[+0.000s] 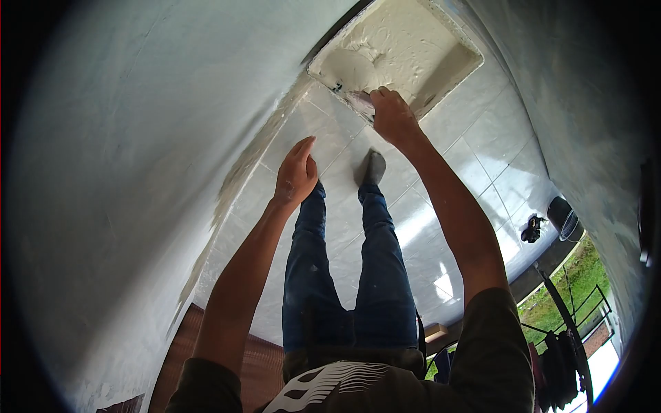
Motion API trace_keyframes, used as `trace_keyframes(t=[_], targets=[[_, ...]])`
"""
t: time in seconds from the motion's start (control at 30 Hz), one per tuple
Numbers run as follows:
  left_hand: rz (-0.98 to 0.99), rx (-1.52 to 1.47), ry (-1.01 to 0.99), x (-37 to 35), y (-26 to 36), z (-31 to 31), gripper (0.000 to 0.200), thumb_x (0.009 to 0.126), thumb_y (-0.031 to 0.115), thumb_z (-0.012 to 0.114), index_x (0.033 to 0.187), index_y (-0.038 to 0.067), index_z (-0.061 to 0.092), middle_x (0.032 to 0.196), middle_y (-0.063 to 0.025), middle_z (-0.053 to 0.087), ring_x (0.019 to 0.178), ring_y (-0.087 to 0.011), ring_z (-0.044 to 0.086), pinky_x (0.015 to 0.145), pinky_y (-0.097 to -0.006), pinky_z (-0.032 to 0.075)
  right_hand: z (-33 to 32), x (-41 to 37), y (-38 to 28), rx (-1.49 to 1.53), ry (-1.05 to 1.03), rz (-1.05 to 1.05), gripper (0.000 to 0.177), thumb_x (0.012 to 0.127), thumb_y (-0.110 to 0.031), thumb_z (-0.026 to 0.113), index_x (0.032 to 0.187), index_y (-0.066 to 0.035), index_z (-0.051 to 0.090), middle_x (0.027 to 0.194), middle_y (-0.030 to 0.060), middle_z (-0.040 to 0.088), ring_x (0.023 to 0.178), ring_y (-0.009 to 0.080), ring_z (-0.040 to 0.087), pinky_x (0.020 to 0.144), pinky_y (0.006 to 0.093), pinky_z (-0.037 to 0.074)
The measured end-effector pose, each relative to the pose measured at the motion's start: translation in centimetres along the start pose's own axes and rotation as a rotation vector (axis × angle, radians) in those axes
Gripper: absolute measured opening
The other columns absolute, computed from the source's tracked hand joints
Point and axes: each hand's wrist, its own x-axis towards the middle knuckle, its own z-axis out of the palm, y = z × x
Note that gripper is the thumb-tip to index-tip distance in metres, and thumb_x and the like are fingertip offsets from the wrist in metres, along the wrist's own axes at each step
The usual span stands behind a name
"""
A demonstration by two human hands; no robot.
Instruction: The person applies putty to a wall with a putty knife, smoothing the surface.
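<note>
A wide, shallow tub of wet off-white plaster stands on the tiles at the top of the view. At its near edge, my right hand is closed round a plaster-smeared trowel, most of which is hidden by the fingers and the tub's rim. My left hand hangs in the air above the floor, lower and to the left. It is empty, with the fingers stretched out and the thumb a little apart.
A smooth grey-white wall rises on the left, with plaster smears along its foot. Another wall curves up on the right. My feet stand on shiny floor tiles. A small black object lies near the doorway, with grass outside.
</note>
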Motion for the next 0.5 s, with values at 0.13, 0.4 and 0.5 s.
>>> trace_keyframes(t=[0.13,0.4,0.5], targets=[[0.033,0.002,0.027,0.4,-0.2,-0.4,0.041,0.088,-0.005,0.051,0.129,-0.003,0.054,0.127,-0.0240,0.059,0.116,-0.0396,0.059,0.099,-0.0422,0.049,0.6,1.0,0.1,0.139,0.261,0.058,0.009,0.081,0.002,0.054,0.089,0.003,0.056,0.089,0.0219,0.061,0.085,0.0405,0.063,0.076,0.0479,0.053],[0.049,-0.013,0.035,3.2,0.4,-1.3,0.043,0.089,-0.006,0.051,0.132,-0.002,0.053,0.127,-0.0245,0.059,0.119,-0.0399,0.058,0.101,-0.0429,0.047,3.1,3.6,-3.0,0.629,0.268,0.559,0.019,0.083,-0.013,0.060,0.089,0.005,0.063,0.084,0.0247,0.068,0.080,0.0399,0.068,0.074,0.0438,0.052],[0.113,0.029,0.075,4.6,0.5,-1.7,0.041,0.088,-0.005,0.051,0.129,-0.004,0.054,0.126,-0.0243,0.059,0.114,-0.0399,0.060,0.098,-0.0424,0.050,5.0,4.8,-3.8,0.669,0.313,0.619,0.019,0.079,-0.011,0.059,0.084,0.007,0.062,0.081,0.0281,0.067,0.083,0.0434,0.068,0.076,0.0465,0.053]])
